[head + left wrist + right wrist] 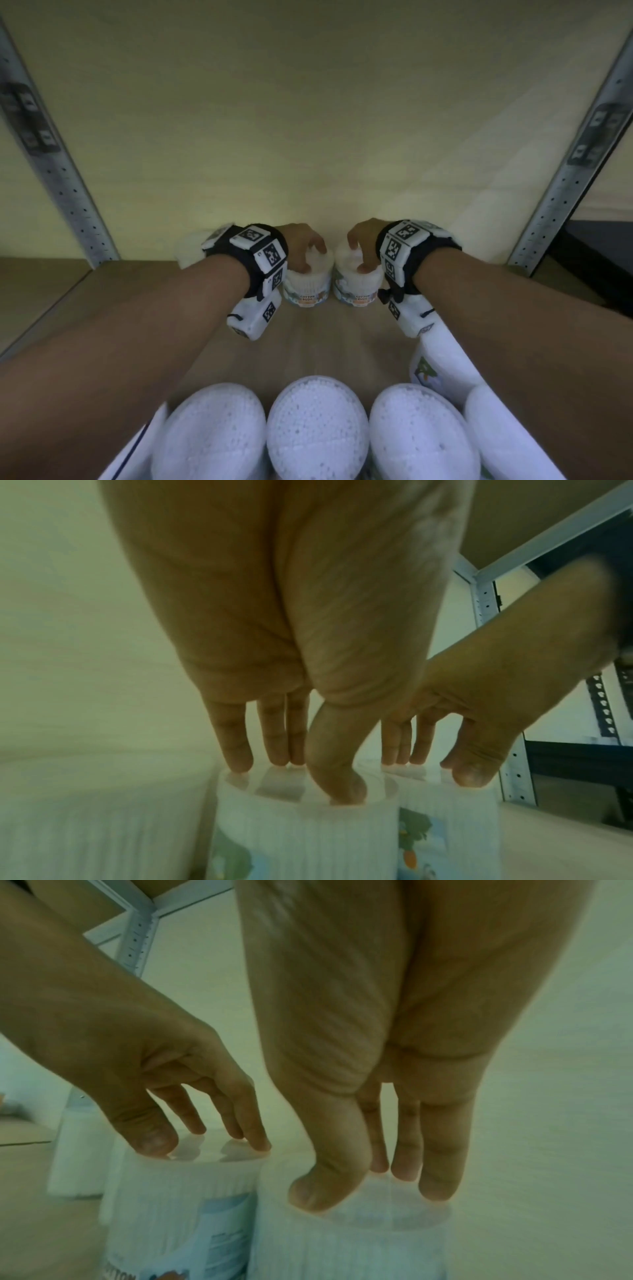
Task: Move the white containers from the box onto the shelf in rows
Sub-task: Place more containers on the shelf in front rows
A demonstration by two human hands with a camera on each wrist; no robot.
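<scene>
Two white cotton-bud containers stand side by side at the back of the wooden shelf. My left hand comes down on the left container, thumb at the lid's front rim and fingertips at its back rim. My right hand holds the right container the same way. In the left wrist view my left hand pinches the lid of its container. In the right wrist view my right hand does so on its container. The containers nearly touch.
Another white container stands left of my left wrist. Several white containers fill the bottom of the head view, one under my right forearm. Grey perforated shelf posts stand at both sides, a wall behind.
</scene>
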